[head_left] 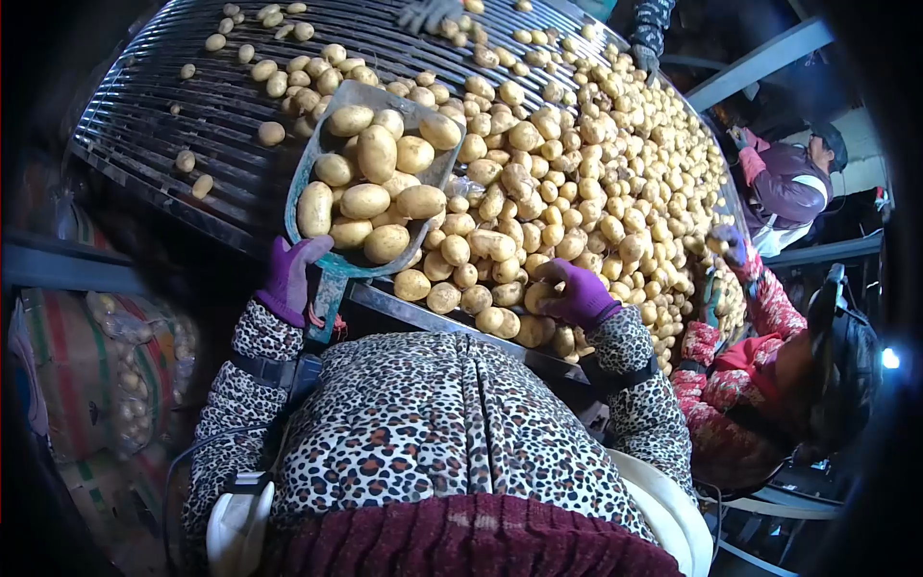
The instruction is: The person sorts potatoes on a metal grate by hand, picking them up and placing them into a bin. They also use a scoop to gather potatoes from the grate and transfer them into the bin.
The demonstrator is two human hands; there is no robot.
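My left hand (291,281), in a purple glove, is beside the near left corner of a teal-rimmed scoop (310,173). Its thumb points toward the rim and its fingers stand apart, with nothing seen between them. Large potatoes (376,154) fill the scoop, which lies on the sorting table with its handle (328,306) toward me. Over the near edge of the potato heap, my right hand (583,296), also purple-gloved, closes its fingers on a potato (539,297). Part of that potato is hidden by the glove.
Potatoes (615,173) are heaped across the slatted table (144,115), with scattered ones at the left. A metal edge (413,313) runs in front of me. A co-worker in a red patterned jacket (740,385) works at right; another person (788,183) sits beyond. Filled sacks (87,375) stand at left.
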